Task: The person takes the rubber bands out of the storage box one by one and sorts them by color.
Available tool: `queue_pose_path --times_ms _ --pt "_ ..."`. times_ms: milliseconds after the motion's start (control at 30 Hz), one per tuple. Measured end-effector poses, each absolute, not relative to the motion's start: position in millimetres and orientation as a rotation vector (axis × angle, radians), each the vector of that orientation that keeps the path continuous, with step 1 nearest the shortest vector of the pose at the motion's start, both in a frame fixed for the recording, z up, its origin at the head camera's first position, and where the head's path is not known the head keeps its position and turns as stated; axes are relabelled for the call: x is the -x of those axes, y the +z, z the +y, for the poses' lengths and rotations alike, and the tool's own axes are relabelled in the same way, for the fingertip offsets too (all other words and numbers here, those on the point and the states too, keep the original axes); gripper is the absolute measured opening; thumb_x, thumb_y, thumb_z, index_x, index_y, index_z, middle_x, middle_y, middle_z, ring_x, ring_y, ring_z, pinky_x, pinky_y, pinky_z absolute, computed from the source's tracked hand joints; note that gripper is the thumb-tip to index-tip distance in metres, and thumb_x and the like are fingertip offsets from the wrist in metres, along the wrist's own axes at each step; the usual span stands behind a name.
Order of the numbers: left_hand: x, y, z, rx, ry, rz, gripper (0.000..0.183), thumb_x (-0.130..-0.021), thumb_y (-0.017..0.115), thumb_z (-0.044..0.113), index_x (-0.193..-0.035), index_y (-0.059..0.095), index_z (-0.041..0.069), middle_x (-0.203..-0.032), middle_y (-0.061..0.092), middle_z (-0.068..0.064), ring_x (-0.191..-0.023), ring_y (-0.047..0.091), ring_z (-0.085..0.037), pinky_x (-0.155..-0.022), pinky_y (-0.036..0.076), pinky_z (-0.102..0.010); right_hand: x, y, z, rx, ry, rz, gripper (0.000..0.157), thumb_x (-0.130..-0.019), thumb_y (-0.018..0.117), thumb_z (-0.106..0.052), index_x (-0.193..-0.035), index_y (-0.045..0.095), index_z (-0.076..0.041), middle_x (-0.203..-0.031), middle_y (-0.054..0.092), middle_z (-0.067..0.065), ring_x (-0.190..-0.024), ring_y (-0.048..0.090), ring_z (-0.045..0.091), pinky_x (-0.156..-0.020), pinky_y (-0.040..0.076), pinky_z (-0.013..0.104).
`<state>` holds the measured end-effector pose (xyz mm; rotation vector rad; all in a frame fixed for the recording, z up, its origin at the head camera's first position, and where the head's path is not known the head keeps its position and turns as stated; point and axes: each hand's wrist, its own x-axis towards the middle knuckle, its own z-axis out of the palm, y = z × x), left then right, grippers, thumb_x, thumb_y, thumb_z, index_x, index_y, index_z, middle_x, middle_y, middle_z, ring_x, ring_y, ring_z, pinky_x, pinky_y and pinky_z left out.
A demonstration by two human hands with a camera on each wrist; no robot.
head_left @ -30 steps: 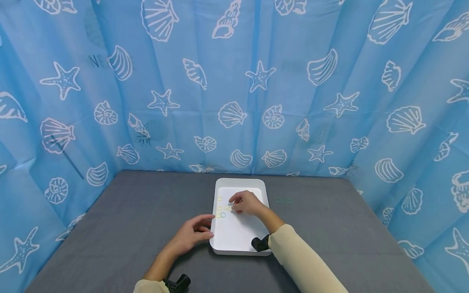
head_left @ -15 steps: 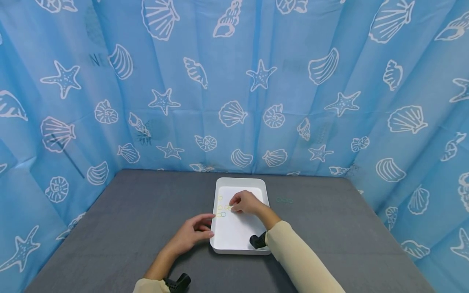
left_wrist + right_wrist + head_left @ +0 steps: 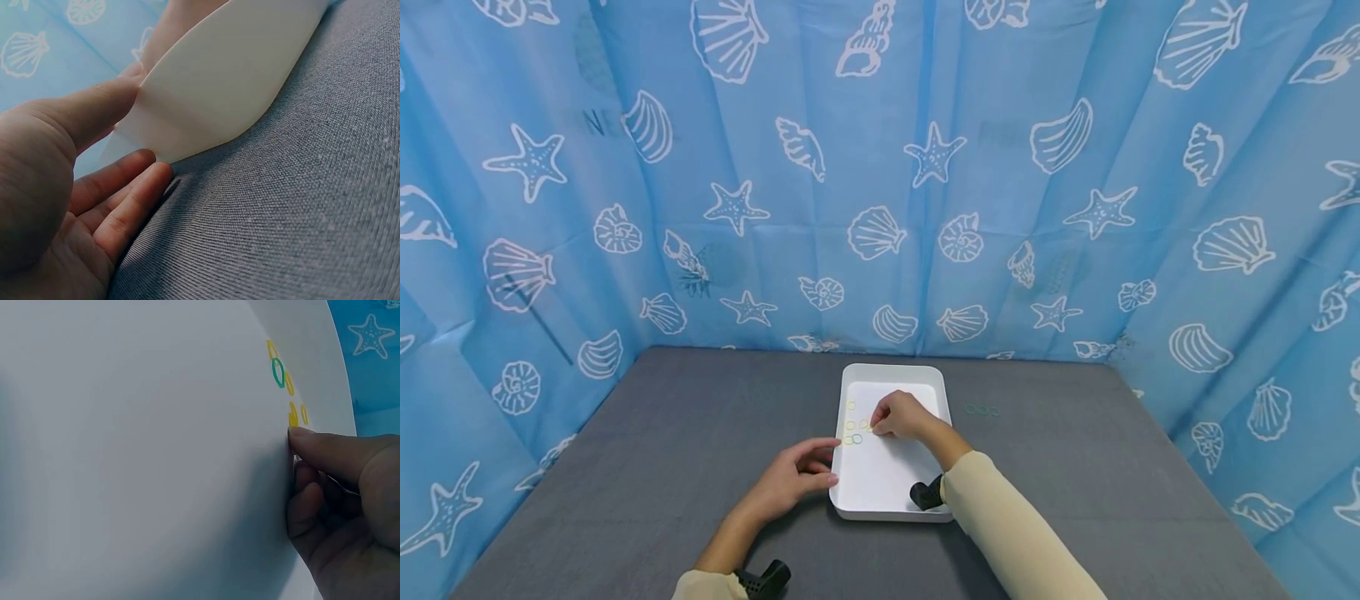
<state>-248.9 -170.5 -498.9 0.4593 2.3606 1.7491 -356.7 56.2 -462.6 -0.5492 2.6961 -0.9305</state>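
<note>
A white tray lies on the grey table. My right hand is over its left half, pinching a small yellow ring between thumb and fingers, down at the tray floor. Other thin yellow rings and one blue-green ring lie along the tray's left side; the right wrist view shows that ring as green beside yellow ones. My left hand touches the tray's left edge, thumb and fingertips against the outer wall, its fingers loosely extended.
Several green rings lie on the grey tabletop to the right of the tray. Behind the table hangs a blue curtain with white shells and starfish. Black wrist cameras sit at both cuffs.
My right hand's fingertips shift very slightly right within the tray, staying near the yellow rings. The left hand keeps its place at the tray edge.
</note>
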Motion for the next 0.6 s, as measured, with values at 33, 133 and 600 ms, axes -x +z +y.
queue_pose_path --times_ms 33,133,600 --pt "248.9 -499.1 -170.3 -0.459 1.751 2.360 0.053 -0.089 0.073 0.018 -0.137 0.054 0.007 -0.119 0.061 -0.015 -0.095 0.062 -0.022 -0.077 0.051 -0.030 356.6 -462.6 56.3 0.551 -0.916 2.704 0.012 -0.082 0.076 -0.003 -0.075 0.068 -0.007 -0.066 0.058 -0.002 -0.060 0.049 0.011 -0.055 0.041 0.023" --pt "248.3 -498.9 -169.8 -0.458 1.766 2.355 0.052 -0.088 0.073 0.016 -0.136 0.054 0.006 -0.119 0.061 -0.016 -0.094 0.062 -0.022 -0.076 0.050 -0.030 355.5 -462.2 56.2 0.567 -0.877 2.720 0.012 -0.083 0.076 -0.004 -0.075 0.068 -0.008 -0.067 0.058 -0.002 -0.061 0.049 0.012 -0.056 0.040 0.023" --pt "247.0 -496.2 -168.8 -0.450 1.786 2.345 0.052 -0.088 0.073 0.014 -0.136 0.055 0.006 -0.119 0.061 -0.017 -0.094 0.062 -0.023 -0.076 0.050 -0.030 355.3 -458.7 65.1 0.533 -0.879 2.705 0.010 -0.089 0.070 -0.008 -0.079 0.066 -0.006 -0.068 0.055 -0.001 -0.062 0.048 0.012 -0.057 0.040 0.024"
